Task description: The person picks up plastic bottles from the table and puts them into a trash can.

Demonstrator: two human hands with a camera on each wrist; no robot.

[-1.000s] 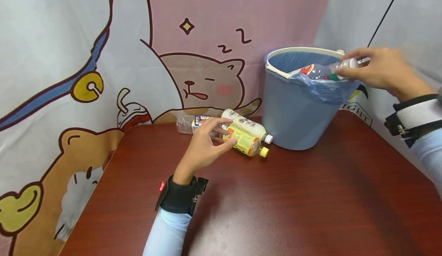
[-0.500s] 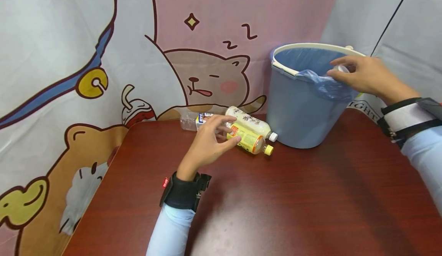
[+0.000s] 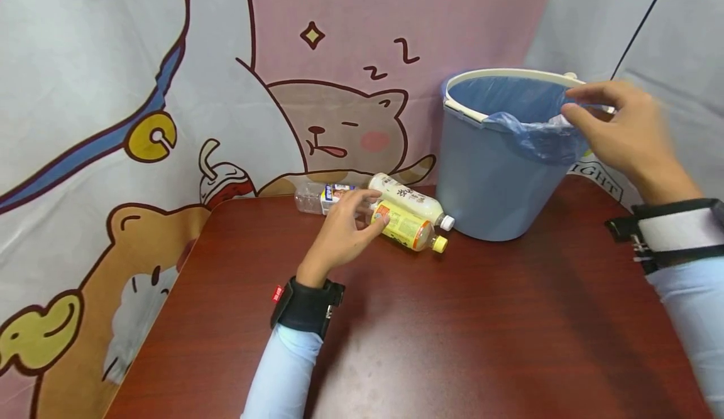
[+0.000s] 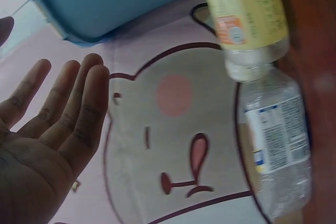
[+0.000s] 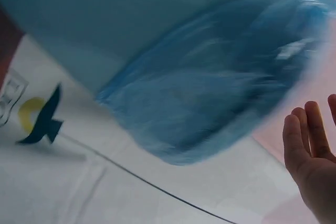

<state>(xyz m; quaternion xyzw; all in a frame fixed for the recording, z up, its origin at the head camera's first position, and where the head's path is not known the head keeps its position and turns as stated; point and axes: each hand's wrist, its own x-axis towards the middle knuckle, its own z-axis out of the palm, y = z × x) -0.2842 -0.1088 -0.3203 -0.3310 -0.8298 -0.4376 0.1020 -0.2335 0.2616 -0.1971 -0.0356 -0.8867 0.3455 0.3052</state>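
Note:
My right hand (image 3: 628, 133) is raised at the right rim of a blue-grey bin (image 3: 489, 180), its fingers spread with nothing between them. A whitish bit of a bottle (image 3: 559, 120) shows just inside that rim; the rest of it is hidden. My left hand (image 3: 342, 233) hovers with relaxed, parted fingers beside several bottles lying on the table. Nearest is a yellow-labelled bottle (image 3: 403, 225) with a yellow cap. Behind it lies a cream-coloured bottle (image 3: 410, 198) with a white cap. A clear bottle (image 4: 281, 140) with a white-and-blue label lies to the left.
A thin blue plastic bag (image 5: 210, 93) lines the bin and folds over its pale rim. The reddish-brown table (image 3: 452, 325) meets a cartoon-printed cloth (image 3: 339, 23) at the back and sides.
My right hand lowered a clear bottle into the bin, let it go and drew back to the right. My left hand has stayed almost still.

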